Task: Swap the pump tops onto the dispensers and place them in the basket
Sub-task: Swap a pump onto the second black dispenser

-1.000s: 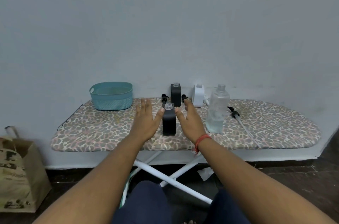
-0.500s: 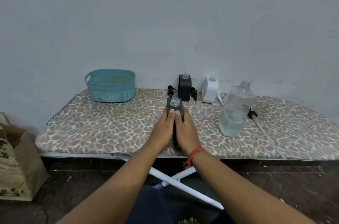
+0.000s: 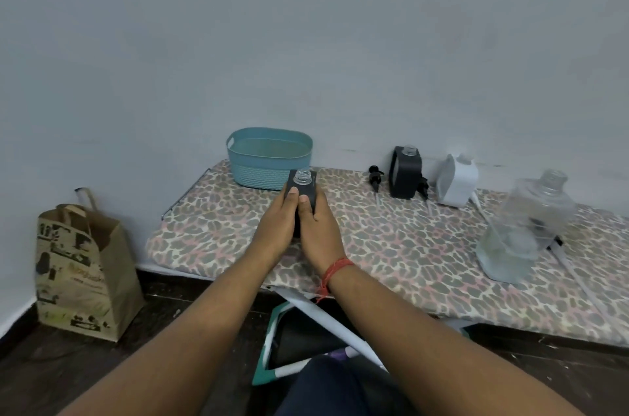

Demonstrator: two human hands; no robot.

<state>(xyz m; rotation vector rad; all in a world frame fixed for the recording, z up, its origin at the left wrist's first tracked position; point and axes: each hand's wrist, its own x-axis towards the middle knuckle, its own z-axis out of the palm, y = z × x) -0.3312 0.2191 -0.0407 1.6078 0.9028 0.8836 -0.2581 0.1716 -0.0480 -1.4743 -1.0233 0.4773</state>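
Both hands have closed on the black dispenser (image 3: 304, 192), which a second ago stood untouched between open palms. Now the left hand (image 3: 276, 228) and right hand (image 3: 318, 228) clasp it from either side, thumbs curled over its front. It has travelled left and now sits in front of the basket (image 3: 269, 156), neck bare. Judging by this, it heads for the basket without a pump; the pumps (image 3: 375, 177) lie by the second black dispenser (image 3: 405, 173).
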